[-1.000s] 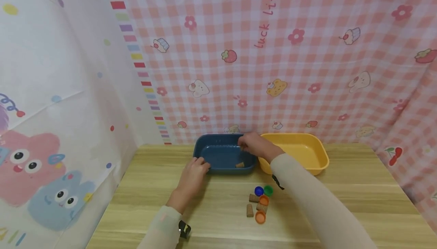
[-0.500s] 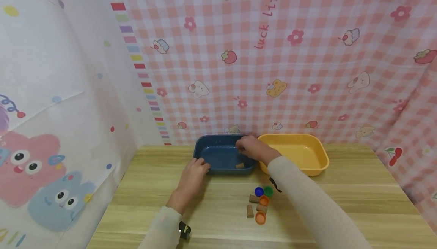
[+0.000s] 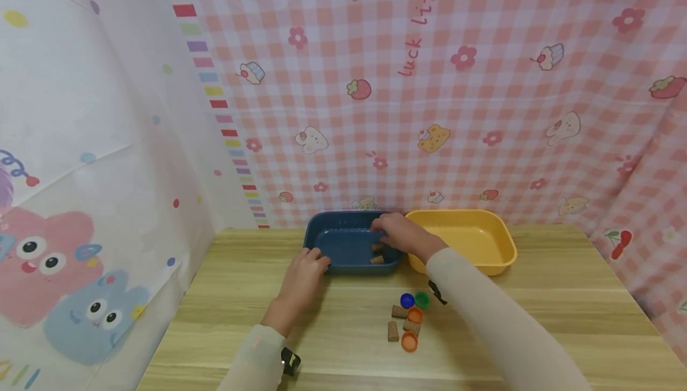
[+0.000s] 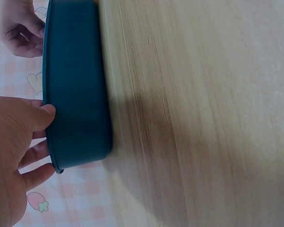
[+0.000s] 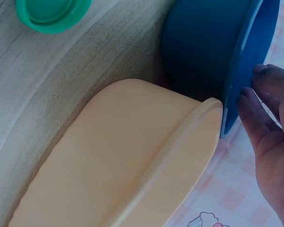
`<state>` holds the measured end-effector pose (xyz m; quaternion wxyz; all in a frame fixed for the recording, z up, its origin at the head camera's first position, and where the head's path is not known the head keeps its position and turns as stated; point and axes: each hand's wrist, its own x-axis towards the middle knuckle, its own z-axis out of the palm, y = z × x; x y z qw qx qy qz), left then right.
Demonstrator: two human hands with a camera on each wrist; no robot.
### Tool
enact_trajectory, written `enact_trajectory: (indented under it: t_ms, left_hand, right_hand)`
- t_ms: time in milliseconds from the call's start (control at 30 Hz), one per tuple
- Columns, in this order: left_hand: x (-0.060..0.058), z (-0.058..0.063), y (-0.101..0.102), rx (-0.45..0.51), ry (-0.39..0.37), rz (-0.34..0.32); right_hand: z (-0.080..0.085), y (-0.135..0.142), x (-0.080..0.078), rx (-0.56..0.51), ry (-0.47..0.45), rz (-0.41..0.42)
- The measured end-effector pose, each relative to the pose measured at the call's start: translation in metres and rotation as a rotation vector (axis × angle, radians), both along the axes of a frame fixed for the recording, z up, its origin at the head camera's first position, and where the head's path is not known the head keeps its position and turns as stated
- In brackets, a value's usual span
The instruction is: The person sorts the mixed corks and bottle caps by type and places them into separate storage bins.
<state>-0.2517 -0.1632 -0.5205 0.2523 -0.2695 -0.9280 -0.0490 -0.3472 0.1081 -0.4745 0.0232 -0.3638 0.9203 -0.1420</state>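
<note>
Cork pair (image 3: 377, 260) just below right hand (image 3: 404, 234)

Dark blue bin (image 3: 343, 245), yellow bin (image 3: 467, 241), pale wood-grain table (image 3: 231, 295)
The corks (image 3: 393, 331) are brown, the caps (image 3: 409, 342) blue, green and orange, the sleeves (image 3: 499, 313) cream, the cloth (image 3: 333, 33) pink-and-white checked

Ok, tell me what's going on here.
A person's left hand pinches the rim of a dark blue rectangular plastic tub. Their right hand reaches over its right end, by two brown cork stoppers inside. A yellow rectangular plastic tub stands alongside. Three others and blue, green and orange round plastic caps lie on the wooden table.
</note>
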Motion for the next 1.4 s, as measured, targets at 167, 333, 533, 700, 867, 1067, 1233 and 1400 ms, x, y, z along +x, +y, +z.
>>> enact_trajectory:
  t_ms: [167,333,533,700,867,1067,1233,1400]
  left_hand:
    - [0.000,0.000,0.001,-0.001,0.003,-0.014]
    - [-0.002,-0.002,0.000,-0.006,0.001,-0.019]
    - [-0.002,-0.002,-0.001,-0.008,-0.004,-0.014]
    - [-0.001,-0.001,-0.001,-0.011,-0.003,-0.006]
    - [-0.001,-0.001,0.000,-0.013,-0.009,0.005]
    - [0.000,0.000,0.002,-0.006,-0.012,-0.004]
    - [0.001,0.001,0.003,0.001,-0.015,0.000]
    - [0.001,0.001,0.002,0.002,-0.011,0.003]
  right_hand:
    - [0.003,0.005,0.005,-0.056,-0.014,-0.001]
    - [0.006,0.013,0.016,-0.071,-0.017,-0.009]
    - [0.007,0.022,0.031,-0.095,0.022,-0.006]
    - [0.008,0.030,0.046,-0.133,0.029,-0.006]
    - [0.006,0.037,0.060,-0.177,0.097,0.011]
    - [0.003,0.047,0.079,-0.235,0.127,0.001]
    - [-0.003,0.055,0.093,-0.262,0.124,-0.040]
    - [-0.011,0.063,0.105,-0.301,0.157,-0.043]
